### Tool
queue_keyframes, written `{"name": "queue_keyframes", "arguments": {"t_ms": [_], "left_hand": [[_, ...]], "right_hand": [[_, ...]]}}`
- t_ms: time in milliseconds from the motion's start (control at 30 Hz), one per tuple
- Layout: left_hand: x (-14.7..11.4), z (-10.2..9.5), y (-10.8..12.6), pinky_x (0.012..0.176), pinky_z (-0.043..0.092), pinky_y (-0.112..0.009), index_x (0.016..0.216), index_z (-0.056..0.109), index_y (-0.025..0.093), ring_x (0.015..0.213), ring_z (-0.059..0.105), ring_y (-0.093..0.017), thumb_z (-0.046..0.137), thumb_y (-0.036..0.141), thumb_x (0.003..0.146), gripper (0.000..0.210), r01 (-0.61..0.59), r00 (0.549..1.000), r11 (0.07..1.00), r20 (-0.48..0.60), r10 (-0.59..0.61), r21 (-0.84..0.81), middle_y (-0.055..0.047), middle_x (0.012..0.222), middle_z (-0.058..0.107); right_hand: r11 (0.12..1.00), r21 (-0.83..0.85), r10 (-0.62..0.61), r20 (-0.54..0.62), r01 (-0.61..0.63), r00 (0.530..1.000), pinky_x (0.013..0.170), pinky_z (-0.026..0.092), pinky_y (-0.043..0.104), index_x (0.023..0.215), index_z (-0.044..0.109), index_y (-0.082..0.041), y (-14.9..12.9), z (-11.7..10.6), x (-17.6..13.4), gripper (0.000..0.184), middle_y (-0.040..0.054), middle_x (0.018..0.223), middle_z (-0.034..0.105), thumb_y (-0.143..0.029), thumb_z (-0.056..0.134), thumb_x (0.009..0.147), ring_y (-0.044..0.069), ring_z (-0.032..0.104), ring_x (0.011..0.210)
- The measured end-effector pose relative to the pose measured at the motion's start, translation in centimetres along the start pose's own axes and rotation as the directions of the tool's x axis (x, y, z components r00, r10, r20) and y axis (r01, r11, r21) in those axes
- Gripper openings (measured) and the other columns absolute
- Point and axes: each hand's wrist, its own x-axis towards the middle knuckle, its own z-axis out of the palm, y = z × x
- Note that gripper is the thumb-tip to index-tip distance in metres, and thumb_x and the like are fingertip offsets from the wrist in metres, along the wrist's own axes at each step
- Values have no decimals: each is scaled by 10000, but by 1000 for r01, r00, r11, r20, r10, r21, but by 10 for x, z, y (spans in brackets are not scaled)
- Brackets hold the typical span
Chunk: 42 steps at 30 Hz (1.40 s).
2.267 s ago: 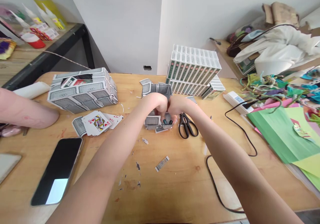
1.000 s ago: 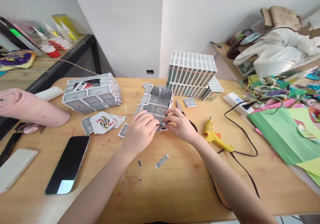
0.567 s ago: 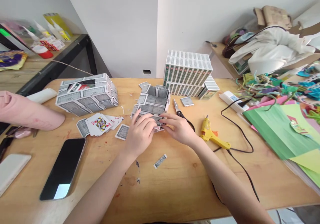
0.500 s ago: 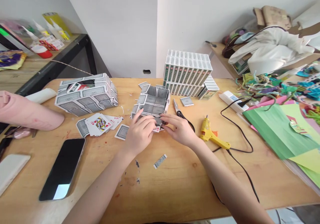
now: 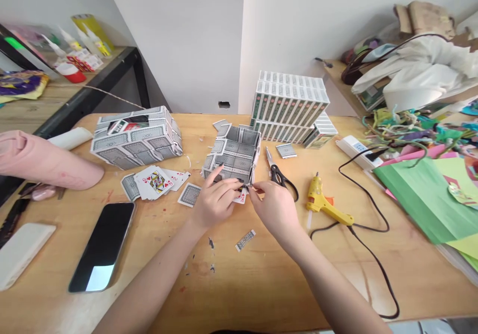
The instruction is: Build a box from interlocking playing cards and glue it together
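An open box made of folded playing cards (image 5: 237, 150) sits in the middle of the table, its patterned card backs facing out. At its near side, my left hand (image 5: 218, 197) presses the edge, with the fingers bent over it and the index finger raised. My right hand (image 5: 274, 204) pinches at the near right corner, thumb and index fingertip together. A red-and-white playing card (image 5: 241, 196) shows partly below the fingertips. What exactly lies between the right fingertips is too small to make out. To the right, black-handled scissors (image 5: 280, 177) lie beside the box.
A finished card-covered tissue box (image 5: 136, 137) and loose playing cards (image 5: 153, 182) are on the left. Stacked card packs (image 5: 289, 107) stand behind. A yellow glue gun (image 5: 324, 202) with its cord lies right. A phone (image 5: 102, 247) and a card strip (image 5: 245, 240) are nearer.
My right hand has drawn its fingers in from resting along the box's near edge to a pinch at the corner. The whole view has shifted slightly.
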Motion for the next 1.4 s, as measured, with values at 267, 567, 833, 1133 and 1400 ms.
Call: {"name": "queue_keyframes", "arguments": {"t_ms": [267,567,833,1133,1400], "left_hand": [[-3,5,6,1069,301,-526,746,571,191,948,647,-175,510,111,790,111,-19,998,1000,-68,18,-17,-31,924,710],[-6,9,10,1019,402,-462,838,589,174,1008,622,-178,520,72,781,136,-37,995,999,-95,37,2,-56,967,702],[-5,7,12,1041,369,-464,801,585,173,1021,615,-177,526,73,781,118,-15,998,1000,-63,15,2,-53,990,694],[-4,4,14,1106,180,-546,774,592,194,1022,611,-166,526,73,767,138,3,999,998,-37,-1,56,-23,1004,689],[-6,5,21,1070,213,-555,762,607,208,1087,562,-189,549,86,769,135,78,993,988,-94,-66,132,-16,1037,666]], "right_hand": [[959,-269,89,2,-86,996,526,377,279,740,651,-142,-31,4,-4,280,133,762,677,-217,398,833,232,646,689],[988,-152,26,-20,-29,999,595,401,245,824,680,-167,-8,7,1,258,92,826,696,-186,424,803,195,647,728],[981,-124,153,26,-149,988,655,412,258,860,672,-201,26,-9,1,264,68,829,686,-235,411,836,197,629,778],[877,-410,295,48,-251,954,718,422,313,922,618,-41,56,0,27,314,203,950,617,-292,492,783,280,590,906],[922,125,319,293,-367,901,465,387,223,615,610,-162,77,-33,21,237,36,541,619,-389,578,678,152,579,526]]}}
